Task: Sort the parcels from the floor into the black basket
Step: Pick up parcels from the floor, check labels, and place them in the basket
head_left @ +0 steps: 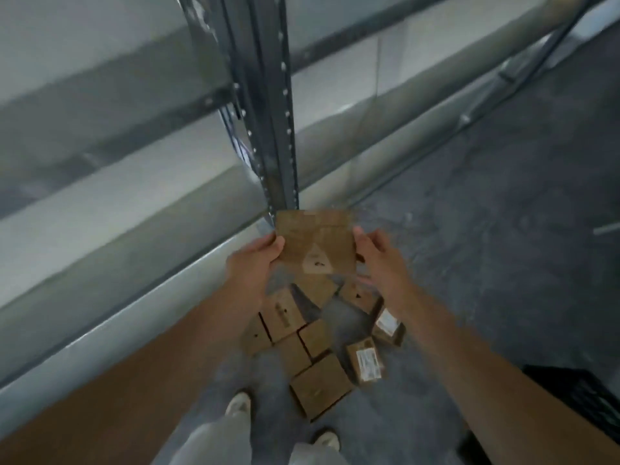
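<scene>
A flat brown parcel point(315, 241) is held up at the centre of the frame, well above the floor point(486, 229). The left hand point(251, 260) grips its left edge and the right hand point(379, 260) its right edge, the fingers of each closed on the cardboard with thumbs on the upper face. Holding it by opposite edges keeps the broad face turned toward the person, probably so the pale label near its lower part can be read; the picture is too blurred to make out any print.

Below the hands, in the lower middle of the frame, the remaining parcels point(312, 344) lie in a loose heap on the floor, several touching or overlapping, two at the right showing white labels. They sit just in front of the person's shoes point(239, 403) and beside the foot of the grey metal shelf post point(268, 95).

The black basket point(577, 391) shows only as a dark corner at the lower right edge, apart from the heap. The held parcel likely needs to swing right and down to reach it, and most of the sorting appears yet to be done.
</scene>
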{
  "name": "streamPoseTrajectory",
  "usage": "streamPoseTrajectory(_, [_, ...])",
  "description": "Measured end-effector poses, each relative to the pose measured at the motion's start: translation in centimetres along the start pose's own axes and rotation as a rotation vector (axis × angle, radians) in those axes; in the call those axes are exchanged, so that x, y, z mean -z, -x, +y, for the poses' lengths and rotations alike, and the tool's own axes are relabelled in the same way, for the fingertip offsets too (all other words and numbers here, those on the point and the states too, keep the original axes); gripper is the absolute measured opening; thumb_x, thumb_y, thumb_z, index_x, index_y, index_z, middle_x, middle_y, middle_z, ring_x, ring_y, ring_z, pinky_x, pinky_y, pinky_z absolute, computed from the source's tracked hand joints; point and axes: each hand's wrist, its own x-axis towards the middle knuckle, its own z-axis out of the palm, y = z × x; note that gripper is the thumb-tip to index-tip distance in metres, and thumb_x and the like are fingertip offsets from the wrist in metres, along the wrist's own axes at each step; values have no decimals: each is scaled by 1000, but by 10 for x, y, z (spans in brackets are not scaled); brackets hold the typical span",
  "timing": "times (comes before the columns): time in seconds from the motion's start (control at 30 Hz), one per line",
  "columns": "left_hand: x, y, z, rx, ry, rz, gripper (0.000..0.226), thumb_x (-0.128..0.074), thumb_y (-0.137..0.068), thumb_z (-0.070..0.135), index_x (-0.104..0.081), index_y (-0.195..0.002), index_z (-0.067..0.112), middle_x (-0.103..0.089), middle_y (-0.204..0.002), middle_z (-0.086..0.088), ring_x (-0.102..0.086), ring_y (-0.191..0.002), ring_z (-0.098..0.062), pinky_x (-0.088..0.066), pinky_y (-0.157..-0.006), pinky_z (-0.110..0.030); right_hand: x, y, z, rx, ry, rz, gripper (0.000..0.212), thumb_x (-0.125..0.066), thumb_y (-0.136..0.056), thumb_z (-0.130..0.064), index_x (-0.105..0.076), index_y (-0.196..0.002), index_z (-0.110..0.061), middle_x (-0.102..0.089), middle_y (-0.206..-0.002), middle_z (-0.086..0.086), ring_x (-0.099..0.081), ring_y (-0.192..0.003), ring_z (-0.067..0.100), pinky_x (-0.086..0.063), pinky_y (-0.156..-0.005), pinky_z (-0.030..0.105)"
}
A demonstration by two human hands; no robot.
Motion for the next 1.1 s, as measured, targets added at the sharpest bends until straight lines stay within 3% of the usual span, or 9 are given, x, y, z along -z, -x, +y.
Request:
streamPoseTrajectory(0.1, [2, 48, 75, -243, -43, 3, 34, -75, -84, 9, -71, -116, 20, -71, -117, -3, -66, -108, -17, -49, -103, -35, 5, 32, -76, 70, -119, -119, 16, -51, -102, -25, -52, -110, -11, -62, -122, 19, -66, -106, 30, -58, -87, 43])
streamPoseTrajectory(0.23, [25, 115, 152, -456, -13, 65, 40, -71, -83, -5, -68, -121, 8, -72, -110, -1, -68, -86, 1, -51, -81, -10, -10, 74, -164, 198, -149, -231, 32, -46, -103, -6, -49, -135, -8, -60, -130, 10, -63, -111, 28, -57, -82, 36])
streamPoseTrajectory(0.3, [47, 142, 175, -525, -27, 84, 39, -73, -81, -5, -71, -117, 9, -74, -106, 0, -69, -83, 2, -52, -82, -10, -26, 95, -202, 238, -90, -241, 32, -47, -102, -4, -51, -133, -9, -60, -128, 10, -63, -107, 26, -57, -81, 39])
streamPoseTrajectory(0.4, [91, 174, 192, -551, -23, 130, 33, -73, -80, -6, -70, -110, 8, -74, -108, -4, -70, -88, -5, -54, -77, -13, -60, 127, -244, 287, -6, -251, 18, -55, -99, -16, -56, -117, -16, -62, -121, 8, -64, -101, 22, -57, -87, 48])
streamPoseTrajectory(0.5, [141, 203, 204, -592, 28, 196, 25, -73, -83, -2, -63, -103, 8, -72, -109, -4, -69, -91, -3, -52, -70, -11, -104, 168, -274, 342, 36, -335, 24, -51, -99, -41, -51, -113, -21, -60, -112, 2, -62, -102, 19, -57, -87, 48])
streamPoseTrajectory(0.67, [250, 256, 214, -663, 81, 377, 23, -75, -85, 33, -65, -98, 17, -74, -97, 9, -68, -95, -3, -48, -76, -14, -202, 237, -285, 385, 32, -481, 35, -52, -97, -49, -51, -110, -17, -65, -109, 4, -67, -97, 21, -60, -73, 41])
streamPoseTrajectory(0.9, [439, 339, 199, -636, 171, 680, 30, -71, -86, 44, -65, -89, 14, -69, -80, 8, -66, -89, -15, -51, -83, -29, -363, 366, -268, 321, -12, -808, 23, -69, -91, -29, -51, -89, -14, -70, -106, 10, -66, -104, 21, -55, -82, 62])
streamPoseTrajectory(1.0, [518, 373, 183, -619, 220, 758, 30, -72, -84, 47, -64, -87, 18, -69, -90, 2, -67, -99, -21, -51, -99, -43, -431, 424, -258, 296, 22, -943, 22, -70, -90, -26, -52, -92, -14, -69, -106, 9, -65, -105, 20, -55, -84, 61])
streamPoseTrajectory(1.1, [582, 411, 164, -623, 277, 851, 29, -71, -85, 47, -63, -87, 19, -68, -101, -6, -67, -102, -24, -50, -101, -46, -489, 480, -244, 244, 51, -1100, 22, -69, -90, -23, -57, -106, -13, -68, -110, 8, -64, -104, 18, -55, -85, 60])
